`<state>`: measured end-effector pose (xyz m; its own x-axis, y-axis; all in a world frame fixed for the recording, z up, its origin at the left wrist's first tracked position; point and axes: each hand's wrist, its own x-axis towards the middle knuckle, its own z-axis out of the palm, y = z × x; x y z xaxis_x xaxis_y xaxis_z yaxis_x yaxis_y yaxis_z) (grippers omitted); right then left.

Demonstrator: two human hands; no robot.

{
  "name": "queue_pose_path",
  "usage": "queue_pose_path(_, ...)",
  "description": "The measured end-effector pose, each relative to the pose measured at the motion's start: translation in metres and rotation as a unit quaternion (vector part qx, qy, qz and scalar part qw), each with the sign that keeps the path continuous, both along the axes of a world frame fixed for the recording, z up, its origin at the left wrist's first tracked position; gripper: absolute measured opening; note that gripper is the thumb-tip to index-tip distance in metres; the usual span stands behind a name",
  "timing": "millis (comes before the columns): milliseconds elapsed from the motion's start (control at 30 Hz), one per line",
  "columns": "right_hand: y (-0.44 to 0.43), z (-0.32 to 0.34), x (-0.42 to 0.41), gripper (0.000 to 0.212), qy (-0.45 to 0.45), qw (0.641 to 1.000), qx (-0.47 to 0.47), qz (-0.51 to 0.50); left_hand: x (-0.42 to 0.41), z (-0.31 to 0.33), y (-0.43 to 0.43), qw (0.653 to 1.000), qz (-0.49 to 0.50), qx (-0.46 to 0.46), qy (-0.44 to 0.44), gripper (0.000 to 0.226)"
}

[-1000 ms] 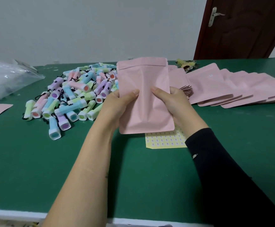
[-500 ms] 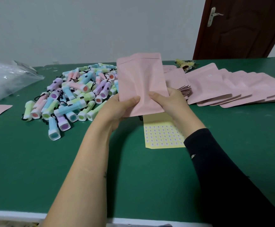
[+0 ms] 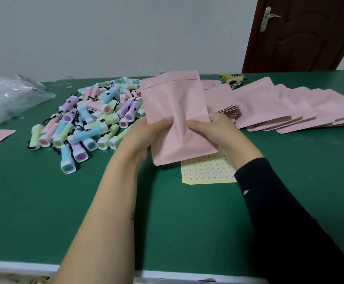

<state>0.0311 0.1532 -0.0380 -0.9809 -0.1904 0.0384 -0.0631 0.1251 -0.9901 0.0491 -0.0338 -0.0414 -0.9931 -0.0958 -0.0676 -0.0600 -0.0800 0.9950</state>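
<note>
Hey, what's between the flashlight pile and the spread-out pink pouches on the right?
Head view: the pouch gripped by the left hand and right hand; behind it a pouch stack, below it a sticker sheet.

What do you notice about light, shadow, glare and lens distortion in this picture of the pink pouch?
Head view: soft, even light, no hard glare; the clear plastic bag shows only a pale sheen. Head view: a faint shadow lies on the green table between the forearms. Head view: the wide lens tilts the door and stretches the arms; the pink pouch is sharp.
</note>
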Motion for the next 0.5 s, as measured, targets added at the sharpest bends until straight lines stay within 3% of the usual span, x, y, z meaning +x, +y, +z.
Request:
queue_pose_path(200, -0.006, -0.003, -0.002, 0.017, -0.007, 0.999, -0.043, -0.027, 0.002, 0.000, 0.002, 1.000, -0.009, -0.002, -0.004, 0.022)
queue_pose_path(333, -0.008, -0.003, -0.001, 0.013, -0.026, 0.999, -0.044, 0.006, 0.004, 0.003, 0.004, 1.000, 0.009, 0.021, 0.007, 0.035)
queue_pose_path(500, -0.013, 0.001, 0.004, 0.024, -0.043, 0.995, -0.087, 0.009, 0.007, 0.007, 0.009, 1.000, 0.011, 0.011, -0.004, 0.031)
